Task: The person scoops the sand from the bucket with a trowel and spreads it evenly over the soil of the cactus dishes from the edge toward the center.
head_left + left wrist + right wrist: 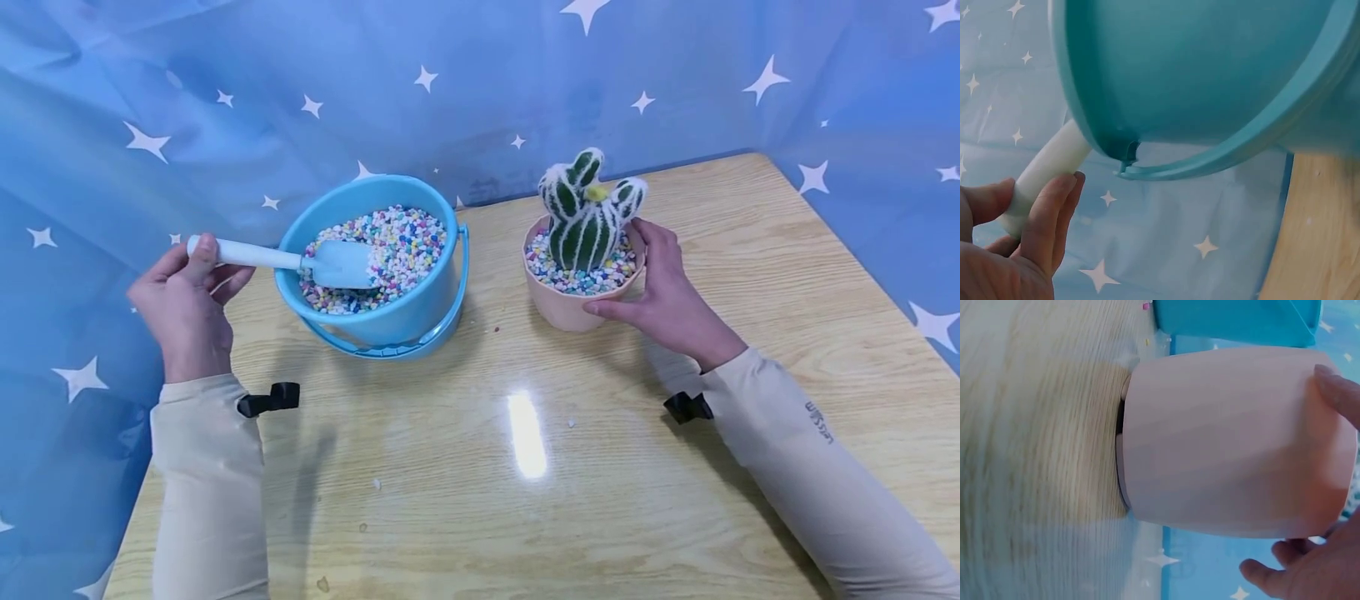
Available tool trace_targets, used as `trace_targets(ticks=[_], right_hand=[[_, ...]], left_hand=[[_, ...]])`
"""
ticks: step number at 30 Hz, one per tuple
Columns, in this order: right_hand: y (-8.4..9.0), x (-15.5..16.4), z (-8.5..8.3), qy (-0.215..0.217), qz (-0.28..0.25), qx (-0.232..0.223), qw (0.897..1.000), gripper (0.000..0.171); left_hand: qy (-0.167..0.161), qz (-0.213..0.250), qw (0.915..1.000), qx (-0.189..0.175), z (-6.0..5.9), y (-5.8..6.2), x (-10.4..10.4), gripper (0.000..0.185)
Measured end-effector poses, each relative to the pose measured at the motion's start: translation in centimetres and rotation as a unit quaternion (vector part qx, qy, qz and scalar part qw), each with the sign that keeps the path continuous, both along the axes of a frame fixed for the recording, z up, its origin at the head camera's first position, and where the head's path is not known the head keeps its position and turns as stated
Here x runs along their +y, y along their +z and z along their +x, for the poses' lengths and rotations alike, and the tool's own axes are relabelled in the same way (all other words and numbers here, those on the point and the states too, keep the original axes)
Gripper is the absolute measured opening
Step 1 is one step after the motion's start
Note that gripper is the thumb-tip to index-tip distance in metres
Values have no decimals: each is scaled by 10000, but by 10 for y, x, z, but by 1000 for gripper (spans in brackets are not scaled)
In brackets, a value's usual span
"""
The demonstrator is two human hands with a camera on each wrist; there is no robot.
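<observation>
My left hand (191, 308) pinches the white handle (1047, 172) of a small shovel, whose light blue blade (341, 265) lies on the multicoloured pebbles (412, 242) inside a blue bucket (375, 329). Over on the right, my right hand (663, 292) grips the rim of a pink flowerpot (562, 308), thumb on the near side and fingers behind. A green cactus with white fuzzy ribs (588, 237) stands upright in that pot, with pebbles around its base. The right wrist view shows the pot's plain side and its base on the table.
Both containers stand on a wood-grain table (450, 517). The bucket's handle (405, 352) hangs down at its front. Behind and to the sides hangs a blue curtain with white stars (480, 100). A few stray pebbles (377, 484) lie on the tabletop.
</observation>
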State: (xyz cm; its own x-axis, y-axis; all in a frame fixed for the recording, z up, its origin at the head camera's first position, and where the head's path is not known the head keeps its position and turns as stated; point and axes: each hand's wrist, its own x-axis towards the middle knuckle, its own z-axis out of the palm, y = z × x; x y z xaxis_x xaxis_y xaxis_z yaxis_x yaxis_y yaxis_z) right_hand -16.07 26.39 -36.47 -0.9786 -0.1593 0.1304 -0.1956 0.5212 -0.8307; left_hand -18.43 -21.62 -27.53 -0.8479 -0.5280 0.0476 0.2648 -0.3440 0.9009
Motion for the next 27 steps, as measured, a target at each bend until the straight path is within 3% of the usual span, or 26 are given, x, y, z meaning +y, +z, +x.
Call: trace_targets(ticks=[10, 17, 27], right_hand=[[1, 3, -1, 162, -16, -44, 9999, 118], [1, 3, -2, 273, -95, -15, 9996, 114], [0, 5, -4, 264, -139, -56, 9995, 116]], left_hand=[[-204, 737, 9971, -38, 3, -8, 3, 35], [-300, 1361, 9902, 53, 3, -12, 3, 29], [-774, 1297, 9863, 662, 5, -1, 35, 19]])
